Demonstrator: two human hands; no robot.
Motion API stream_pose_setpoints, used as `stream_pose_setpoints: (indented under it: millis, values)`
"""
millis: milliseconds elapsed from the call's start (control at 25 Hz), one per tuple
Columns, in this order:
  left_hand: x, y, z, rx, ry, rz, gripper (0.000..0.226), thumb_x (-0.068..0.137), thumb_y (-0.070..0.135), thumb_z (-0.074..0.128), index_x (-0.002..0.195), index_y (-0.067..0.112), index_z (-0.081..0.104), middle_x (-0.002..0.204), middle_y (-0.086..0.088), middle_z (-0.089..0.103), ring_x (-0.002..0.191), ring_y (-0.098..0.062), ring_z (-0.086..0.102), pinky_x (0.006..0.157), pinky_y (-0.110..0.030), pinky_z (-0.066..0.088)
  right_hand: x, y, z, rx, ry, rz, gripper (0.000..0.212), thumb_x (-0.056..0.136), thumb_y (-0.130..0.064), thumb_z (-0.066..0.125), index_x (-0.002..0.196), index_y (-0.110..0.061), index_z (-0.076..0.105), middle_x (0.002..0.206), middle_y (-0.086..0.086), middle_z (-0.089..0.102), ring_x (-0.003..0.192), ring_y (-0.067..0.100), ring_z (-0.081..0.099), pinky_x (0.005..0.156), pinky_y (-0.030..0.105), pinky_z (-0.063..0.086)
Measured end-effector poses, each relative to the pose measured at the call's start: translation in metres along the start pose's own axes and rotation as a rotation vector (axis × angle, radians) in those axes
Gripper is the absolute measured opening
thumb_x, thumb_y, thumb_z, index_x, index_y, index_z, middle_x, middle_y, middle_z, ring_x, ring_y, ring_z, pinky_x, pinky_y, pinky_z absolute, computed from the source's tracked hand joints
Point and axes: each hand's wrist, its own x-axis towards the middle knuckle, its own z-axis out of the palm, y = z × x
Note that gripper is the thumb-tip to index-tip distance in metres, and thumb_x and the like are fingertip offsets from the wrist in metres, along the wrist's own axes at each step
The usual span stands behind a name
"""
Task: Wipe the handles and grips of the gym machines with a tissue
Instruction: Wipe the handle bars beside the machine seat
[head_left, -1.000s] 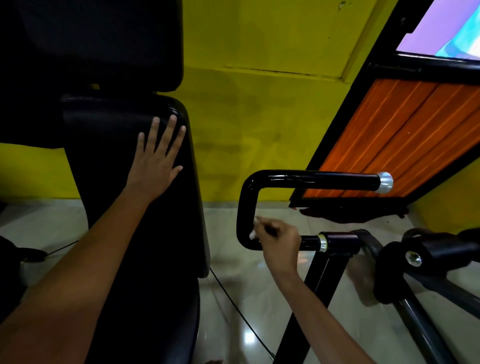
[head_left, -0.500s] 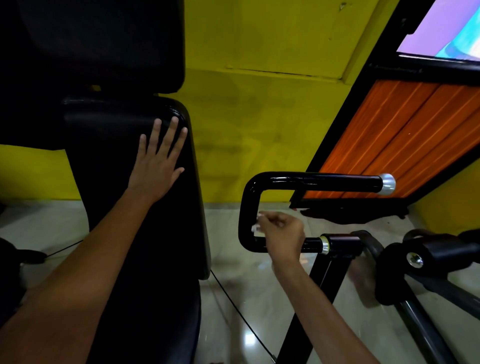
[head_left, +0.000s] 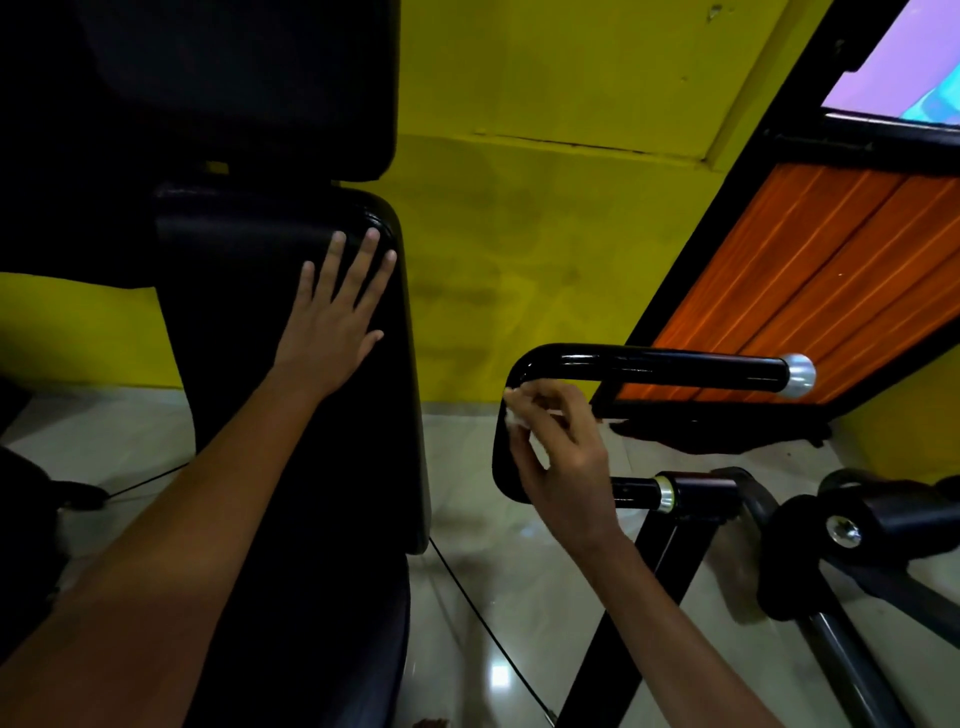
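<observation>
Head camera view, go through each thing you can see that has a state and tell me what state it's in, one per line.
left hand: open, fingers straight, flat on the black pad
right hand: pinches the tissue
tissue: crumpled, pressed to the bend of the handle
handle: glossy black U-shaped bar, silver cap on its free end
black pad: upright, beside the handle
cable: loose on the floor

Tissue on the handle's bend, left palm flat on the pad.

I see my right hand (head_left: 563, 457) pinching a white tissue (head_left: 515, 413) against the curved bend of the black handle (head_left: 649, 368), just below its upper bar. My left hand (head_left: 332, 322) rests flat, fingers spread, near the top edge of the black back pad (head_left: 260, 415).
</observation>
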Motion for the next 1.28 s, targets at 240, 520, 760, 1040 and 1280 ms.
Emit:
stream_pose_setpoints:
  millis: [240, 520, 760, 1040, 1280]
  values:
    - [0.0, 0.003, -0.001, 0.011, -0.01, -0.014, 0.101, 0.086, 0.038, 0.064, 0.153, 0.017, -0.009, 0.16, -0.009, -0.016, 0.146, -0.037, -0.01, 0.114, -0.058, 0.016, 0.014, 0.003, -0.006, 0.006, 0.018, -0.002, 0.015, 0.088, -0.001, 0.064, 0.101, 0.006, 0.067, 0.095, 0.016, 0.06, 0.084, 0.03, 0.06, 0.071, 0.037, 0.05]
    - [-0.001, 0.001, -0.004, 0.012, -0.035, 0.003, 0.102, 0.086, 0.038, 0.065, 0.153, 0.018, -0.009, 0.159, -0.008, -0.018, 0.146, -0.036, -0.011, 0.114, -0.057, 0.018, -0.004, 0.009, -0.005, -0.089, -0.113, -0.122, 0.007, 0.087, -0.001, 0.06, 0.087, 0.004, 0.066, 0.089, 0.016, 0.061, 0.08, 0.032, 0.059, 0.069, 0.036, 0.047]
    - [-0.001, -0.001, -0.004, -0.001, -0.032, 0.005, 0.102, 0.087, 0.039, 0.064, 0.153, 0.018, -0.01, 0.16, -0.007, -0.018, 0.147, -0.036, -0.011, 0.115, -0.057, 0.018, -0.025, 0.013, -0.007, -0.102, -0.3, -0.239, 0.016, 0.084, 0.001, 0.063, 0.1, -0.003, 0.064, 0.094, 0.014, 0.062, 0.081, 0.03, 0.057, 0.068, 0.034, 0.047]
    - [-0.001, 0.002, -0.002, -0.009, -0.023, -0.011, 0.101, 0.087, 0.037, 0.064, 0.153, 0.018, -0.01, 0.16, -0.009, -0.016, 0.146, -0.037, -0.011, 0.115, -0.057, 0.015, -0.017, 0.025, -0.011, -0.099, -0.263, -0.153, 0.008, 0.085, 0.001, 0.059, 0.091, 0.002, 0.064, 0.093, 0.016, 0.06, 0.082, 0.033, 0.058, 0.068, 0.039, 0.048]
    - [-0.001, 0.005, -0.002, -0.017, -0.016, -0.016, 0.1, 0.086, 0.035, 0.063, 0.153, 0.018, -0.009, 0.16, -0.009, -0.014, 0.147, -0.037, -0.01, 0.115, -0.058, 0.015, -0.027, 0.034, -0.016, -0.1, -0.24, -0.018, 0.005, 0.083, 0.001, 0.059, 0.086, 0.0, 0.063, 0.091, 0.013, 0.057, 0.081, 0.031, 0.056, 0.069, 0.039, 0.048]
